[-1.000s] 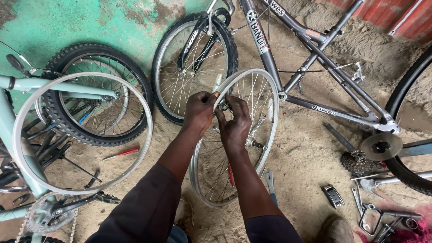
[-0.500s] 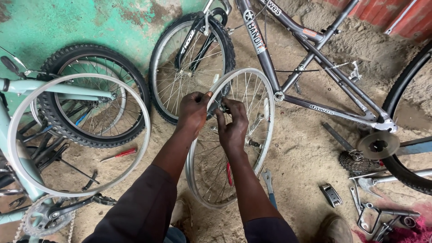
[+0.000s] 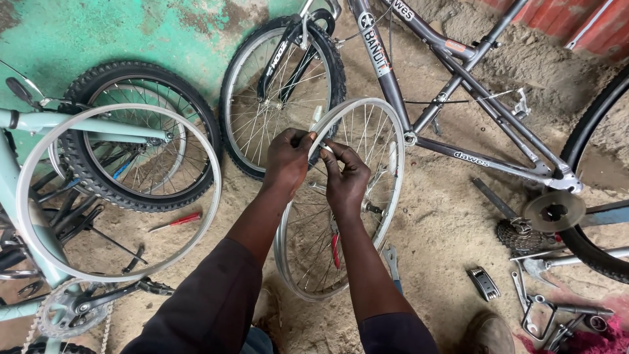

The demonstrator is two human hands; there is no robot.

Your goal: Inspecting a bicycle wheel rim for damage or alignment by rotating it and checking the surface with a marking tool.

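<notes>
Head view, looking down at sandy floor (image 3: 445, 229).

One bare silver wheel rim (image 3: 341, 196) with spokes, no tyre, stands tilted at centre, its top edge against the grey bicycle frame (image 3: 472, 157). Both hands work at its upper left rim.

Left hand (image 3: 288, 160): fingers curled and pressed together, pinching the rim edge. Right hand (image 3: 344, 177): thumb and forefinger pinched on a small pale piece at the rim; whether it is a spoke end or a tool cannot be told, the fingers cover it. The two hands are just beside each other, nearly touching.

Counts:
- Bare rims: 2. The second rim (image 3: 118, 193) lies at left over a pale blue frame (image 3: 78, 124).
- Tyred wheels fully seen: 2: the knobby black wheel (image 3: 141, 134) at left and the front wheel (image 3: 282, 92) of the grey bicycle frame. One more tyre (image 3: 590, 183) is cut off at right.
- Red-handled screwdriver (image 3: 177, 221): 1, on the floor between the two rims.
- Cog cluster (image 3: 517, 233): 1, at right, near loose metal tools (image 3: 544, 308).
- Chainring (image 3: 69, 314): 1, lower left.
</notes>
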